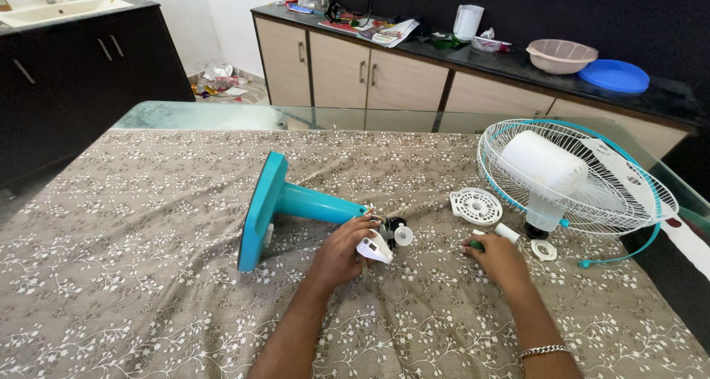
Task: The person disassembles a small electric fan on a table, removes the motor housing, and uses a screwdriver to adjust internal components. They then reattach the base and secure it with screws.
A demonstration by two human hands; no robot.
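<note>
The teal fan stand (285, 204) lies on its side on the floral tablecloth (148, 275), base to the left. It looks like rigid plastic, bottom-heavy, so I'd say the pole is the best spot to grab. The left hand (342, 253) is closed around the pole's top end, by the small white-and-black bracket (384, 240). The right hand (497, 258) is curled over a green-handled tool (477, 244), just right of the bracket. That bracket looks fiddly, maybe fragile.

Pink basket (561, 55), blue plate (614, 75) on counter (665, 96)
</note>
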